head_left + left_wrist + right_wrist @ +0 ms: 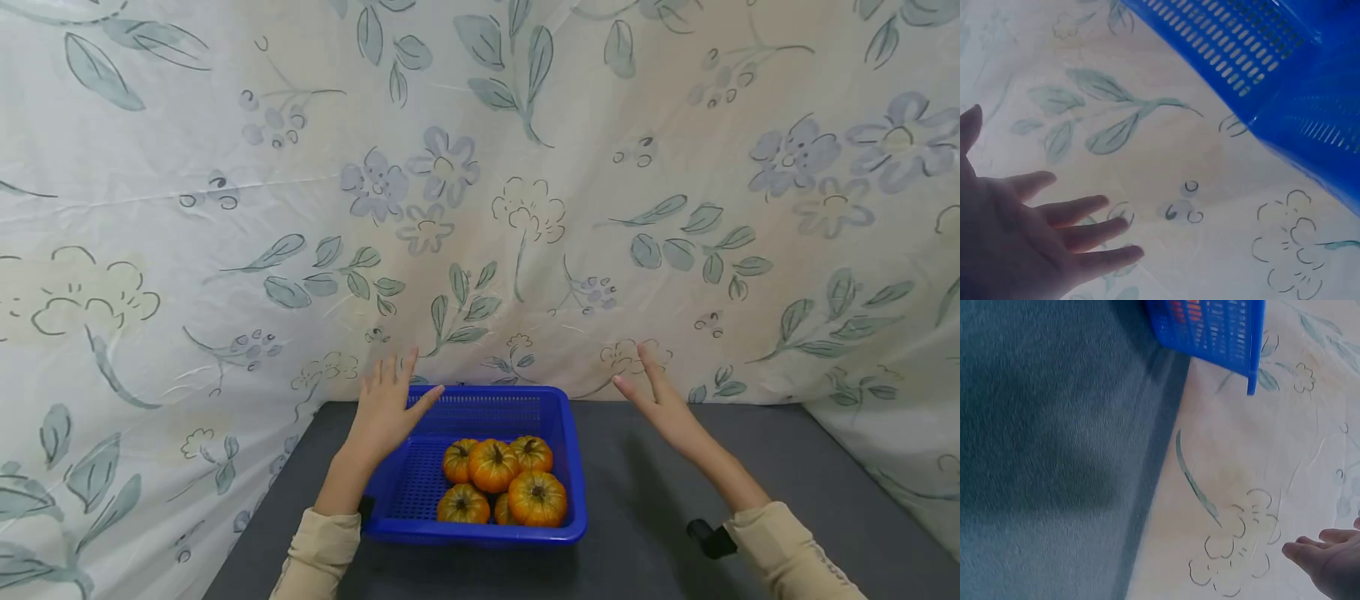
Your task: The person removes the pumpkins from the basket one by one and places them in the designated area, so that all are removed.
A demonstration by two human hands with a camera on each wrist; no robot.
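A blue plastic basket [573, 467] with slotted walls sits on the dark table, holding several small orange pumpkins [492, 465] bunched toward its right side. My left hand [386, 412] is raised over the basket's left side, fingers spread and holding nothing. In the left wrist view that hand [1041, 231] shows straight fingers apart from the basket [1254, 119]. To the right of the basket, my right hand [670, 412] hovers above the table with fingers extended and nothing in them. Only part of the right hand [1329, 556] enters the right wrist view, well away from the basket [1210, 331].
The dark grey table [637, 542] runs back to a pale curtain [525, 208] printed with leaves and flowers, which also hangs along both sides. Each wrist carries a black strap mount [711, 540] by a beige sleeve [787, 554].
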